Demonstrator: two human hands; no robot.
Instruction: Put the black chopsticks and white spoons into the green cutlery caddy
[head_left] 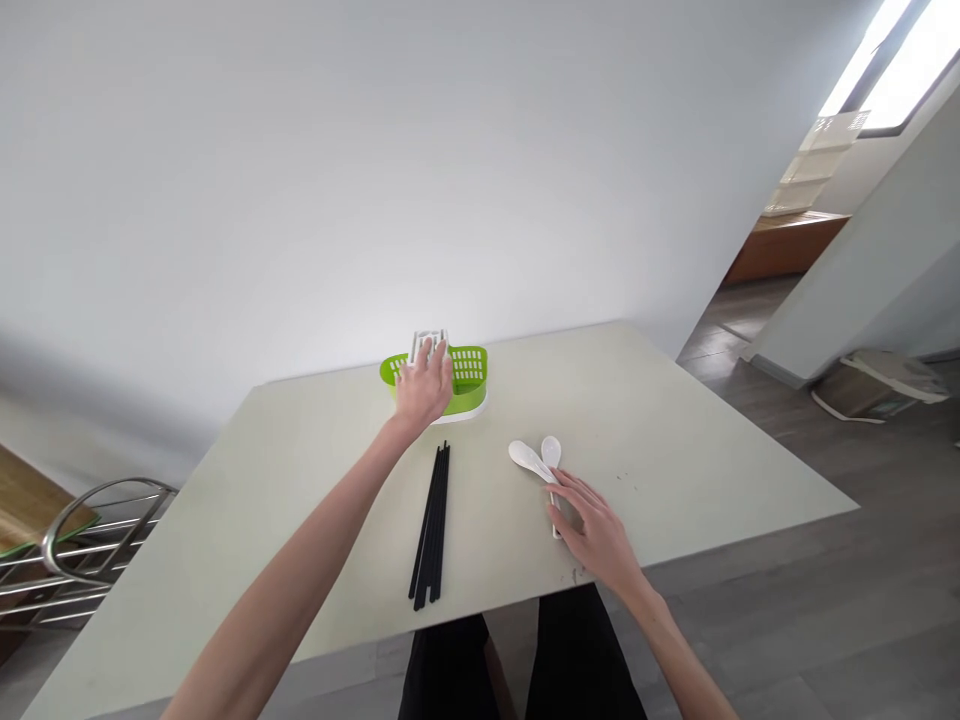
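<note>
My left hand (425,388) reaches over a green slotted basket (469,400) with a white base. Its fingers are bent over a white slatted piece (430,337) that rises above the basket rim; the hand hides most of their contact. To the right, my right hand (592,525) has its fingers and thumb around the handle end of a white spoon (529,458). A second white spoon (551,450) lies crossed under it, its handle pointing down past my thumb. Several black chopsticks (430,530) lie side by side between my arms.
The pale table (300,440) stands against a white wall (480,200). At the left is a metal rack (105,540); a bin (881,385) is on the floor at the right. My legs (450,670) are at the table's front edge.
</note>
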